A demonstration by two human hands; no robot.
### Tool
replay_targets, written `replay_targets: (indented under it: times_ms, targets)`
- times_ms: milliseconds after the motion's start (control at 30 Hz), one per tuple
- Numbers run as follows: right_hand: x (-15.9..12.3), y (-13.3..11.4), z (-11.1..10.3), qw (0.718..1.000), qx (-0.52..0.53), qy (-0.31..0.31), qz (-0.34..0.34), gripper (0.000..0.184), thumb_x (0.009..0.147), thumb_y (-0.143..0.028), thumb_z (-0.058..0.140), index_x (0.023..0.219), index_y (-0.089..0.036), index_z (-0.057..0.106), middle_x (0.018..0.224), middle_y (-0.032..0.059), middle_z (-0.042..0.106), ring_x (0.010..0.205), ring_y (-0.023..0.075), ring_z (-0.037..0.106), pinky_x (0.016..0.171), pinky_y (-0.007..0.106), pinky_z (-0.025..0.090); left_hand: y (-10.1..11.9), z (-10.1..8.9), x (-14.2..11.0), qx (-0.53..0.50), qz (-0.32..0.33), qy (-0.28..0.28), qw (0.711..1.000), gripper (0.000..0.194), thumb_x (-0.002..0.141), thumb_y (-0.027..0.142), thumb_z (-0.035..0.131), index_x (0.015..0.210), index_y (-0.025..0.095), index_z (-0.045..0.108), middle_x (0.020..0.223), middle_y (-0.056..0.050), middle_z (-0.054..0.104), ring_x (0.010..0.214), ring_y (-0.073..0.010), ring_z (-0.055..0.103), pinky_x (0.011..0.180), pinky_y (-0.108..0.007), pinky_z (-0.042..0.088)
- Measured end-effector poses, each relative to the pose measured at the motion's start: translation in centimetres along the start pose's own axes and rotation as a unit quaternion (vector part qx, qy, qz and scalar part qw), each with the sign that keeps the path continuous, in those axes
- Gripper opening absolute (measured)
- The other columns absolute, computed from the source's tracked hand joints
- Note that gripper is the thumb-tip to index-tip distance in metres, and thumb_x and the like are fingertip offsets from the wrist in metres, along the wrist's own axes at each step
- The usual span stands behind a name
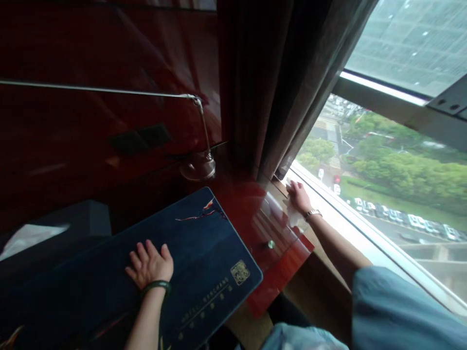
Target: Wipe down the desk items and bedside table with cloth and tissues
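Glossy red-brown desk (255, 214) beside a big window (394, 194), dark curtain (277, 82) at top centre. Right hand (299, 196), right of centre, presses flat on a white cloth (293, 214) at the desk's window edge, fingers spread, not clenched. Left hand (149, 265), lower left, lies open, palm down on a dark blue desk mat (204, 253) with gold print. Thin metal lamp (199, 160) behind.

- I see a glossy red-brown desk (255, 214) running up to the window sill (328, 228).
- A dark blue desk mat (204, 253) lies flat on it, gold lettering at its near corner.
- A lamp base (197, 167) stands at the back of the desk.
- My left hand (149, 265) rests flat on the mat.
- A black box (73, 223) sits at the left.
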State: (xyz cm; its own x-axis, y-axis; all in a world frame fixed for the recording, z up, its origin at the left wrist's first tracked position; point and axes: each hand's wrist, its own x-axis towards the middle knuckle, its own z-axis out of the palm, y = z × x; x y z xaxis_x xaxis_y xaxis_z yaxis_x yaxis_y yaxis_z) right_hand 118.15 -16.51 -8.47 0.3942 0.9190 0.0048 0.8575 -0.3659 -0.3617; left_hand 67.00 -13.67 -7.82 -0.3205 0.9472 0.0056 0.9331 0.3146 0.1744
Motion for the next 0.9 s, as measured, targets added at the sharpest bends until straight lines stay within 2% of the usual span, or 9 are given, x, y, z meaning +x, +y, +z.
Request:
replay_targets:
  times_ms: [133,233,300,367,433,533,600,767,900]
  targets:
    - [-2.0,-8.0,3.5,0.949,0.087,-0.039,-0.300,0.063,0.098,-0.035,0.057,0.154,-0.011,0.041,0.162,0.0195,0.032,0.151,0.0348,0.029,0.122,0.053,0.032,1.3,0.5,-0.5,0.035,-0.006,0.029,0.999,0.082,0.101,0.058,0.013,0.156,0.002,0.037,0.165,-0.023,0.030,0.153,-0.0439,0.022,0.119,-0.072,0.021]
    - [-6.0,-12.5,5.9,0.915,0.058,-0.105,-0.386,0.053,0.099,-0.045,0.057,0.147,-0.022,0.054,0.164,0.0110,0.035,0.151,0.0399,0.027,0.121,0.067,0.024,1.1,0.4,-0.3,0.040,0.006,0.030,0.999,0.078,0.103,0.056,0.018,0.157,0.002,0.036,0.165,-0.023,0.029,0.153,-0.0436,0.023,0.120,-0.070,0.022]
    - [-10.1,-10.8,5.7,0.882,0.059,-0.125,-0.450,0.049,0.104,-0.042,0.047,0.150,-0.024,0.051,0.166,0.0075,0.033,0.150,0.0342,0.031,0.124,0.062,0.025,1.0,0.4,-0.3,0.055,-0.006,0.024,0.998,0.073,0.104,0.052,0.024,0.157,0.004,0.035,0.166,-0.021,0.029,0.153,-0.0423,0.023,0.120,-0.069,0.022]
    - [-13.0,-6.2,4.5,0.836,0.073,-0.145,-0.524,0.045,0.108,-0.035,0.037,0.151,-0.030,0.049,0.167,-0.0004,0.030,0.152,0.0256,0.030,0.126,0.052,0.026,1.0,0.3,-0.3,0.068,-0.020,0.018,0.997,0.069,0.104,0.048,0.028,0.157,0.004,0.035,0.166,-0.020,0.029,0.153,-0.0412,0.023,0.121,-0.068,0.023]
    - [-12.5,-0.8,3.2,0.855,0.057,-0.141,-0.495,0.044,0.107,-0.032,0.036,0.149,-0.034,0.051,0.165,-0.0029,0.035,0.151,0.0250,0.032,0.125,0.051,0.028,1.1,0.3,-0.4,0.064,-0.016,0.017,0.998,0.071,0.104,0.050,0.026,0.157,0.004,0.035,0.166,-0.020,0.029,0.153,-0.0421,0.023,0.120,-0.069,0.023]
    - [-4.6,3.1,2.8,0.933,0.021,-0.094,-0.346,0.048,0.105,-0.029,0.040,0.152,-0.024,0.050,0.163,0.0098,0.038,0.149,0.0350,0.033,0.121,0.059,0.032,1.3,0.2,-0.6,0.052,-0.007,0.025,0.998,0.079,0.103,0.056,0.016,0.156,0.002,0.037,0.165,-0.022,0.029,0.152,-0.0439,0.023,0.119,-0.070,0.024]
    - [3.3,1.3,3.9,0.963,0.014,-0.069,-0.262,0.050,0.104,-0.028,0.040,0.152,-0.017,0.049,0.162,0.0149,0.035,0.150,0.0365,0.029,0.121,0.053,0.034,1.3,0.1,-0.7,0.060,-0.012,0.032,0.998,0.080,0.103,0.056,0.012,0.156,0.002,0.038,0.164,-0.022,0.031,0.152,-0.0434,0.025,0.119,-0.069,0.024]
    - [20.7,-12.3,7.8,0.973,0.003,-0.026,-0.229,0.050,0.104,-0.026,0.039,0.152,-0.020,0.049,0.161,0.0134,0.037,0.145,0.0351,0.035,0.119,0.050,0.035,0.8,0.4,-0.7,0.107,-0.027,0.033,0.993,0.075,0.104,0.048,0.008,0.155,0.004,0.042,0.164,-0.019,0.034,0.152,-0.0396,0.027,0.119,-0.063,0.027]
    - [28.4,-20.3,9.0,0.979,0.010,-0.016,-0.203,0.051,0.098,-0.018,0.040,0.145,-0.009,0.056,0.150,0.0247,0.046,0.129,0.0423,0.048,0.104,0.059,0.043,0.2,1.0,-0.6,0.141,-0.046,0.024,0.989,0.067,0.106,0.043,0.013,0.157,0.009,0.040,0.166,-0.013,0.033,0.153,-0.0358,0.027,0.122,-0.058,0.026]
